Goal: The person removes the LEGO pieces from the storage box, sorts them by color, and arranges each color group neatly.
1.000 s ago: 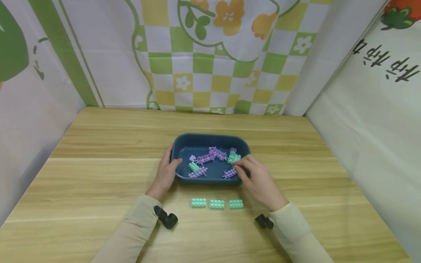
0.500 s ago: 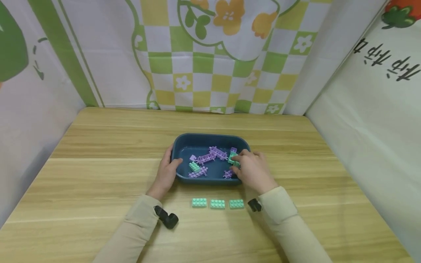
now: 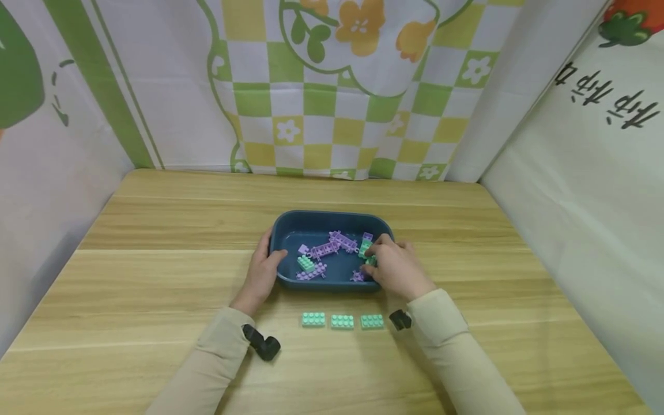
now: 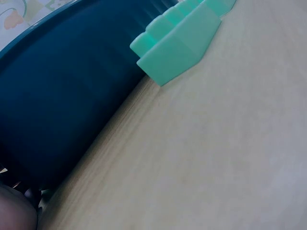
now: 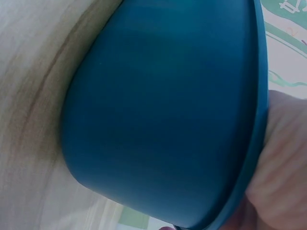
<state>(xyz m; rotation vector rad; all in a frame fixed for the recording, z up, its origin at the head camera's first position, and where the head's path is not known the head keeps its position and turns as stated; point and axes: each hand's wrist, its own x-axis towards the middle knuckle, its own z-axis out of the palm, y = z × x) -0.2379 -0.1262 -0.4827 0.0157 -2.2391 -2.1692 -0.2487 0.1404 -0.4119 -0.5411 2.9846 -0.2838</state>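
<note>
At the right end of the dark blue tray (image 3: 332, 286), the right hand (image 3: 399, 266) reaches over the rim, its fingertips at the mint-green studded bricks (image 3: 365, 248) inside; whether it pinches one cannot be told. The left hand (image 3: 261, 275) grips the tray's opposite end, thumb inside the rim. Only the head view looks into the tray: a partly hidden purple piece (image 3: 357, 276) lies near the right fingertips, two long purple pieces (image 3: 324, 249) touch farther left, and another mint-green brick (image 3: 306, 264) lies against a purple studded strip (image 3: 319, 270). Nearer the person, three mint-green eight-stud bricks (image 3: 342, 321) stand in a spaced row on the wood-grained surface (image 3: 155, 288). From low down, the left wrist view shows the tray's outer wall and the side of a brick from that row. The right wrist view shows the outer wall and part of the right hand past the rim, the tray's contents hidden.
</note>
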